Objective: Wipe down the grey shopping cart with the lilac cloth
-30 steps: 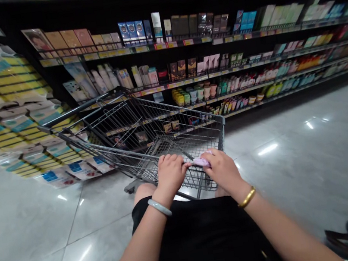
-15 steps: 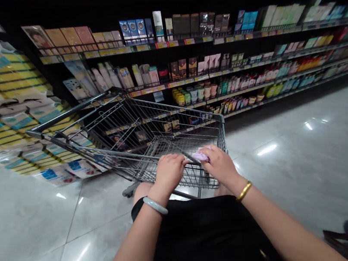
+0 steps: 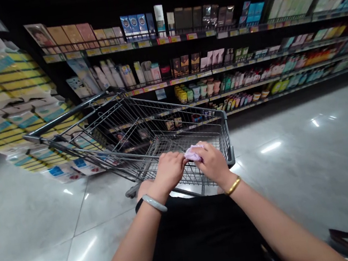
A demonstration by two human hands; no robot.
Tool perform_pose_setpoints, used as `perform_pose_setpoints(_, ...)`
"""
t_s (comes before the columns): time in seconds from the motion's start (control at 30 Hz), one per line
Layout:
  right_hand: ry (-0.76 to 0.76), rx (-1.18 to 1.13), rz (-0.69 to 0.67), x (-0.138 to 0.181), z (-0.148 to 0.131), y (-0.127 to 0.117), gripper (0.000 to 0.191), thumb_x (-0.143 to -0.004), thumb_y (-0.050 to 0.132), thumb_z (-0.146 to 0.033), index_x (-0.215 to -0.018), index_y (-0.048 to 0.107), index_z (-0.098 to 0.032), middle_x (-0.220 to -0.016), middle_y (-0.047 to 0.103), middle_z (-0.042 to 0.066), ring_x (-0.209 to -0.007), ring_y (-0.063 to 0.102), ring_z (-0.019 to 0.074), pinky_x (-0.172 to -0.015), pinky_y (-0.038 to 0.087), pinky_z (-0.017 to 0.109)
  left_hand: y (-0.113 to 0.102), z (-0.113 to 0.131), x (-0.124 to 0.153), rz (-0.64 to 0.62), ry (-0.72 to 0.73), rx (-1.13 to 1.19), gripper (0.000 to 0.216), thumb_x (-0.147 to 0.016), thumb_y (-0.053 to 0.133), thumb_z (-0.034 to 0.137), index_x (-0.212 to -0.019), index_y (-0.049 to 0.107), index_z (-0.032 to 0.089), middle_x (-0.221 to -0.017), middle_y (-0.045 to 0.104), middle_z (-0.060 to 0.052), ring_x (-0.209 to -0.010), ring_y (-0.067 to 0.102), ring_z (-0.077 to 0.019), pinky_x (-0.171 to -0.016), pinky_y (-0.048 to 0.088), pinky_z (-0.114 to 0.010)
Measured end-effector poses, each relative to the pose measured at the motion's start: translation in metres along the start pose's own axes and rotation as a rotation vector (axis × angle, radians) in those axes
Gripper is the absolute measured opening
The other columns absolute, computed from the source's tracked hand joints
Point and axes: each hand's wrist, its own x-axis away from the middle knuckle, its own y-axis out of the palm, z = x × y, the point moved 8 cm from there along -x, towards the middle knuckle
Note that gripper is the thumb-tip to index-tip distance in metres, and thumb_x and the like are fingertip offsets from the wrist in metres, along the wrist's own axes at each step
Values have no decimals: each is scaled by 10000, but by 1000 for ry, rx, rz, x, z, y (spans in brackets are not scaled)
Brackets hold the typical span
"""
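A grey wire shopping cart (image 3: 101,128) stands in front of me, its basket bare of goods as far as I can see. My left hand (image 3: 168,170) is closed round the cart's handle bar, a pale green bangle on that wrist. My right hand (image 3: 212,163) is closed on the same bar, just right of the left, and presses a small pink cloth (image 3: 193,153) against it. A gold bangle circles the right wrist. The bar itself is mostly hidden under both hands.
Long dark shelves (image 3: 212,37) of boxed and bottled goods run across the back. A stack of yellow and white packs (image 3: 2,99) rises at the left, close to the cart's front corner. Glossy grey floor tiles (image 3: 295,151) spread to the right. Dark shapes sit at the bottom right corner.
The cart's front has swung a little to the left and the hands have risen slightly in view. Both hands keep their hold on the handle.
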Motion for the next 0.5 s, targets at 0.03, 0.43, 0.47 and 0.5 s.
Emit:
perform_pose_setpoints(0.03, -19, 24, 19, 7, 3, -4, 299, -865, 598, -235, -1159, 650, -216, -1190, 589, 101, -1094, 535, 254, -952, 463, 388, -1, 0, 2, -1, -9, 4, 319, -990, 412, 418, -866, 622, 212, -814, 656, -33, -825, 568, -206, -736, 307, -365)
perform_pose_setpoints(0.43, 122, 67, -92, -14, -2, 11, 278, -865, 573, -217, -1129, 653, -249, -1142, 598, 82, -972, 552, 236, -855, 455, 356, 3, 6, -2, 36, -86, -12, 306, -980, 440, 366, -833, 634, 182, -825, 665, -63, -812, 561, -223, -735, 316, -380)
perform_pose_setpoints(0.47, 136, 53, -126, -16, 1, 13, 279, -863, 572, -218, -1129, 651, -249, -1121, 604, 74, -950, 563, 225, -837, 456, 341, 2, 6, -2, 40, -84, -12, 298, -979, 444, 364, -844, 635, 180, -836, 668, -62, -819, 563, -224, -738, 316, -382)
perform_pose_setpoints(0.5, 155, 45, -151, -16, 6, 13, 280, -859, 570, -214, -1126, 649, -249, -1104, 610, 66, -933, 571, 215, -820, 456, 327, 2, 6, -1, 44, -77, -10, 287, -977, 451, 366, -855, 634, 183, -843, 669, -59, -827, 564, -224, -740, 316, -383)
